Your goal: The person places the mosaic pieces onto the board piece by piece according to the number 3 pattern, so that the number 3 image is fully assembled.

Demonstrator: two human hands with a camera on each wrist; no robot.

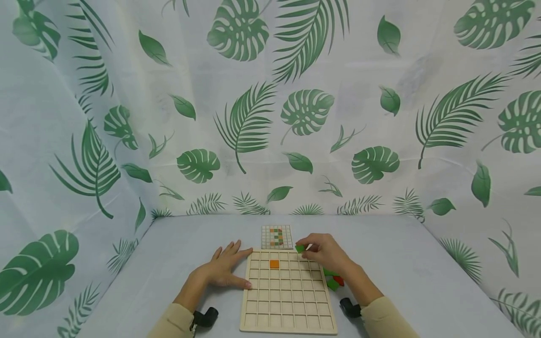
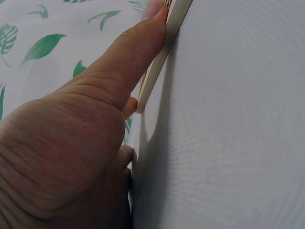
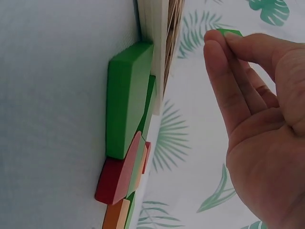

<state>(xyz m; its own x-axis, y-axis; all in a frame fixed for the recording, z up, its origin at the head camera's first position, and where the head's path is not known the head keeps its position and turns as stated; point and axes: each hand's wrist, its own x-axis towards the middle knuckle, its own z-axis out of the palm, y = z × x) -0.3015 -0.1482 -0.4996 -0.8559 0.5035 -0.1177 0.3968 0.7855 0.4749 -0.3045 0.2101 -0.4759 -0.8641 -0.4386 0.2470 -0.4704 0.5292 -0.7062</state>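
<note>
A wooden grid board [image 1: 287, 308] lies on the table, with one orange square block [image 1: 274, 264] set in a cell of its second row. My right hand [image 1: 324, 252] pinches a green block [image 1: 300, 249] between thumb and fingers above the board's top right part; in the right wrist view only a sliver of that green block [image 3: 230, 32] shows. With fingers spread, my left hand [image 1: 224, 268] rests at the board's left edge. Its thumb touches the rim, as the left wrist view of the hand [image 2: 71, 129] also shows.
Behind the board lies a pattern card [image 1: 276, 237] printed with a coloured grid. Loose blocks lie against the board's right side, among them a green block [image 3: 127, 100], a red block [image 3: 116, 179] and an orange block [image 3: 114, 213]. A leaf-printed cloth [image 1: 270, 117] hangs around the table.
</note>
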